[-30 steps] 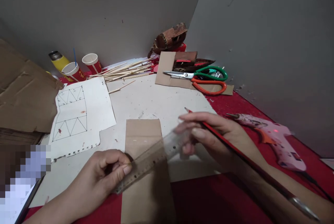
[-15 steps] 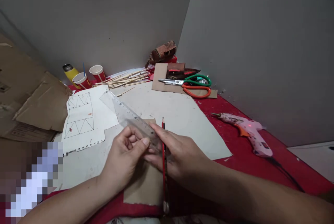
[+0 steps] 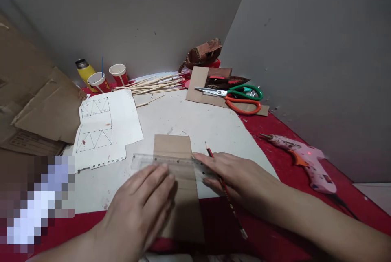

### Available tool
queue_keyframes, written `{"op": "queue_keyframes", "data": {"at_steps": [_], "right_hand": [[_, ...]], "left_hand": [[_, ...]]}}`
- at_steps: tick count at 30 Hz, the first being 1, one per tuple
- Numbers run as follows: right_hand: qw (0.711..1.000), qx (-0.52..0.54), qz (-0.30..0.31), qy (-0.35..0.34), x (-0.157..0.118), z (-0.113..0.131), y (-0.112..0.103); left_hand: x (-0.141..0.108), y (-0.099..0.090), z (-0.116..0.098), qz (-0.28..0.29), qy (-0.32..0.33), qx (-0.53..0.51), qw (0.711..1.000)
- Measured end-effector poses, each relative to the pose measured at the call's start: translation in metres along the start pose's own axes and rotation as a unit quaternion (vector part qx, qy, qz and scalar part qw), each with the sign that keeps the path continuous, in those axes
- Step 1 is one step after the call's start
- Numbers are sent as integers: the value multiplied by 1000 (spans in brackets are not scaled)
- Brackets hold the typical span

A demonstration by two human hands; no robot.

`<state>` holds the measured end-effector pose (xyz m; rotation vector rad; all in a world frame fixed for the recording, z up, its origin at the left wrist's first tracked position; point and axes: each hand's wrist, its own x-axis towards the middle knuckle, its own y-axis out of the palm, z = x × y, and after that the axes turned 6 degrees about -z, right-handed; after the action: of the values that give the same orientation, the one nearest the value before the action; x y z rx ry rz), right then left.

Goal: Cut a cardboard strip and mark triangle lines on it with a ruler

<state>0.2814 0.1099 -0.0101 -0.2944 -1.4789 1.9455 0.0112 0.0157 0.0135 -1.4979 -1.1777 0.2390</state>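
A clear plastic ruler point(image 3: 165, 159) lies crosswise over a strip of brown cardboard point(image 3: 172, 144). My left hand point(image 3: 143, 201) rests on the cardboard with its fingers stretched out, their tips touching the ruler's near edge. At the ruler's right end, my right hand point(image 3: 233, 174) is closed, with thumb and fingers around that end. A red and black pencil point(image 3: 227, 197) is also held in my right hand, slanting across it with the sharpened tip pointing away from me. My palms hide part of the cardboard and of the ruler.
A drawn sheet of paper point(image 3: 122, 119) lies left. Behind are wooden sticks point(image 3: 159, 84), paper cups point(image 3: 118, 75), a yellow bottle point(image 3: 85, 72) and scissors point(image 3: 244, 99) on cardboard. A pink glue gun point(image 3: 305, 158) lies right; cardboard boxes point(image 3: 45, 111) stand left.
The ruler has come down from a slanted, raised position to lie across the cardboard. My left hand has let go its pinch and flattened. My right hand has moved right with the pencil.
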Motion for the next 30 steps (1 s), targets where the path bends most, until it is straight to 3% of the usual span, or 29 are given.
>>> {"op": "queue_keyframes", "data": {"at_steps": [3,7,19,30], "right_hand": [[998,-48,29,-24,8,3,1],[999,-38,32,-19,10,2,6],[990,99,-98,2,-7,-16,26],[985,117,-126,-20,-5,-16,18]], "left_hand": [[-7,15,11,60,2,162,985],[-13,27,19,119,20,202,972],[-9,26,19,105,35,233,966],[-7,25,23,107,59,226,967]]}}
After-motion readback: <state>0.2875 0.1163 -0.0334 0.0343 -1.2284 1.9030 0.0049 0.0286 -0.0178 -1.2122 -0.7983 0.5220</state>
